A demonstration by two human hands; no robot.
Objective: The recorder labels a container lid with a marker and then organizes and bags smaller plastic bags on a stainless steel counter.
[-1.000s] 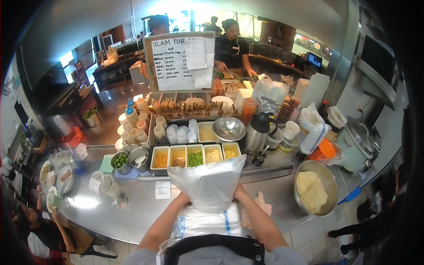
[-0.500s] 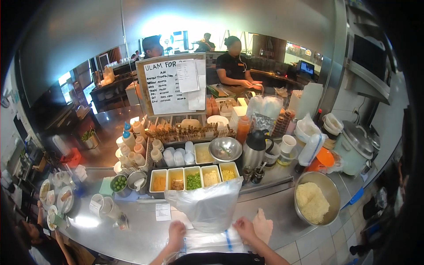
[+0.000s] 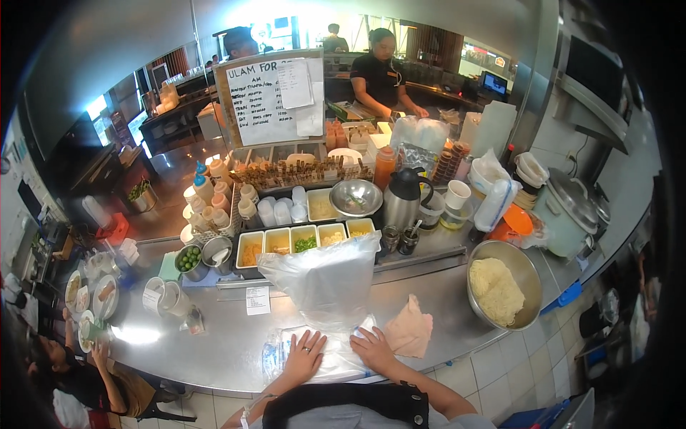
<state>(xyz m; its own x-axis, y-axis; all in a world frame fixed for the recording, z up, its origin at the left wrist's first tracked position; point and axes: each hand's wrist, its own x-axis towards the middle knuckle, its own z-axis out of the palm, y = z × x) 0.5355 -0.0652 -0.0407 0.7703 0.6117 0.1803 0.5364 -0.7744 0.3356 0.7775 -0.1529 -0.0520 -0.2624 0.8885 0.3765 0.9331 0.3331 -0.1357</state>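
A clear plastic bag [image 3: 321, 279] spreads upward and away from the counter edge, its lower part lying between my hands. Below it rests a flat pile of plastic bags [image 3: 274, 356] with blue marks. My left hand [image 3: 305, 355] lies on the pile with its fingers stretched out, a ring on one finger. On the bag's other side, my right hand [image 3: 373, 349] also presses down flat, fingers extended. Neither hand grips anything. A peach-coloured cloth [image 3: 409, 329] lies just right of my right hand.
A steel bowl of noodles [image 3: 532, 314] stands at the right. Behind the bag are white topping containers [image 3: 250, 248], a steel bowl [image 3: 356, 198] and a thermos jug [image 3: 402, 196]. Plastic cups [image 3: 171, 297] and a paper slip [image 3: 258, 300] sit left. One person works across the counter, another at lower left.
My hands, raised and curled beside the bag earlier, now lie flat on the plastic pile, closer together. The person across the counter has lowered their hands.
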